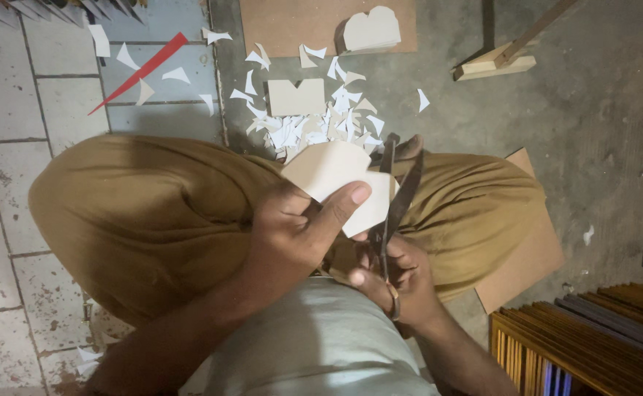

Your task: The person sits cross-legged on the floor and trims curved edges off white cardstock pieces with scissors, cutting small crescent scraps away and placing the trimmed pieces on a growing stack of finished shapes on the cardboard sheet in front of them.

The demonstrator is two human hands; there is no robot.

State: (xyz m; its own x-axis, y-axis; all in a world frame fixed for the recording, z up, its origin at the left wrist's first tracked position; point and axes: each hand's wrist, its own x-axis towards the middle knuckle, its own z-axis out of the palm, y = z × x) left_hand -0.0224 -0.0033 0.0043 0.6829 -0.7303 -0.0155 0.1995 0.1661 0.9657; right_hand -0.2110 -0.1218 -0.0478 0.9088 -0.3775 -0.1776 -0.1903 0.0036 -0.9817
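Note:
My left hand (292, 235) grips a pale cardboard piece (336, 180) with a rounded top, thumb pressed across its face. My right hand (395, 275) holds dark metal scissors (398, 198), blades pointing up and apart, meeting the right edge of the cardboard piece. Both hands work above my lap, between knees in mustard-brown trousers (138, 213).
A heap of white paper offcuts (321, 125) lies on the floor ahead, with a notched cardboard shape (296, 97), a stack of cut shapes (369, 31) on a brown board (285, 26), a wooden stand (494, 64), a red strip (142, 70), and stacked picture frames (593, 341) at lower right.

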